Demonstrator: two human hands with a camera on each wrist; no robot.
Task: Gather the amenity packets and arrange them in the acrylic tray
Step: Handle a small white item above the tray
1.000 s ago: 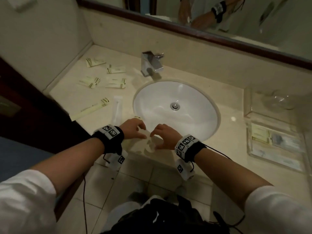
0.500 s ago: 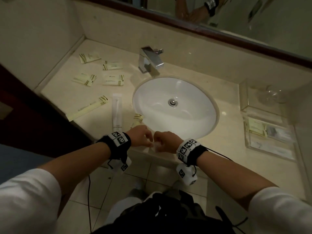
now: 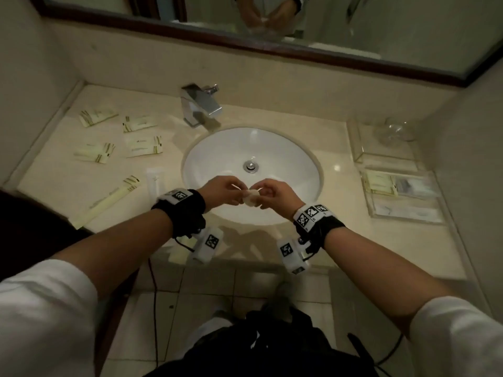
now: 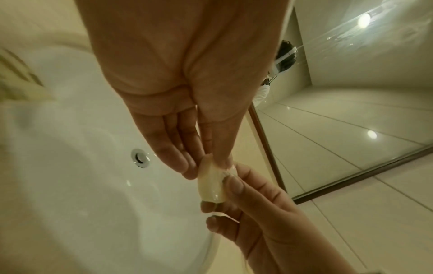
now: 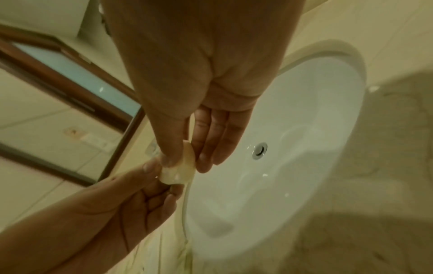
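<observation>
While pinched, packet (image 3: 251, 198) between both hands' fingers (image 4: 223, 157)

Head cam looks steeply down from above the fingers. Wrist cams sit close behind them, facing along. All share the sink (image 3: 250, 170).

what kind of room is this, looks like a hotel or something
Most likely a hotel bathroom: a white sink set in a stone counter with a chrome faucet under a wall mirror, and single-use amenity packets scattered on the counter beside a clear acrylic tray.
</observation>
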